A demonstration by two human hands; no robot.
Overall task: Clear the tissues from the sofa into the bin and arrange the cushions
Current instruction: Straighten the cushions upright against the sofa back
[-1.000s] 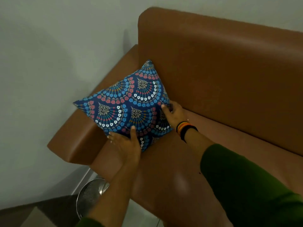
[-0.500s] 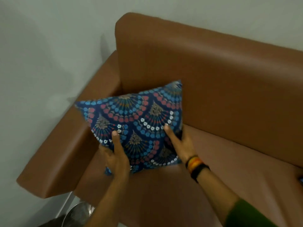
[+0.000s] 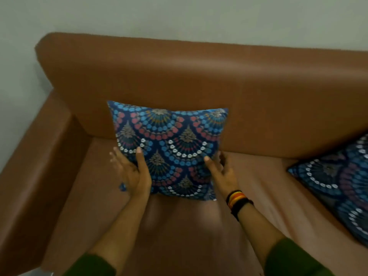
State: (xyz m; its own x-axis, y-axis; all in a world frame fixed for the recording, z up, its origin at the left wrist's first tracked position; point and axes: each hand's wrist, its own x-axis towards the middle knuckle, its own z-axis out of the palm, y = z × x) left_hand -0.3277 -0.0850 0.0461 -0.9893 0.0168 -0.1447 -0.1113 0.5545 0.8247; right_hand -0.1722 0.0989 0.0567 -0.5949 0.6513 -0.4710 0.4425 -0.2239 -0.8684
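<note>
A blue patterned cushion (image 3: 169, 148) stands upright on the brown sofa seat (image 3: 189, 226), leaning on the backrest (image 3: 179, 76) a little left of centre. My left hand (image 3: 133, 172) covers its lower left corner, thumb on the front, fingers spread past the edge. My right hand (image 3: 221, 170) grips the lower right edge, thumb on the front, fingers behind. A second cushion (image 3: 338, 186) of the same pattern lies tilted on the seat at the right. No tissue or bin is in view.
The sofa's left armrest (image 3: 33, 176) runs along the pale wall (image 3: 179, 16). Bare seat lies between the two cushions and in front of them. Green sleeves cover both my forearms low in the frame.
The cushion has gone from the left armrest corner, turned on its point, to standing square against the backrest further right. My view swung right; the second cushion came in and the metal bin dropped out.
</note>
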